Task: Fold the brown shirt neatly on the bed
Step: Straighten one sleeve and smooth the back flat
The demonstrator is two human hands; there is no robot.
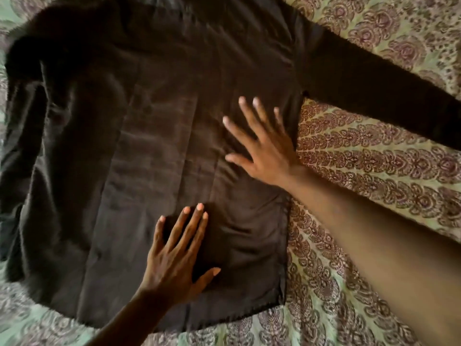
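Writing: no brand, label or lettering can be read on anything here.
Count: one shirt, two hands, one bedspread.
Shirt: the brown shirt (154,136) lies spread flat on the bed, under both hands; one sleeve (374,96) stretches out up and to the right of the right hand, the other side is bunched well to the left of the left hand.
Left hand: the left hand (174,258) lies flat on the shirt near its lower hem, fingers straight and slightly spread, thumb out to the side.
Right hand: the right hand (262,151) rests flat on the shirt just inside its right edge, fingers fanned wide, pinching nothing.
Bedspread: a green and maroon patterned bedspread (374,171) shows under the right forearm and below the left wrist.
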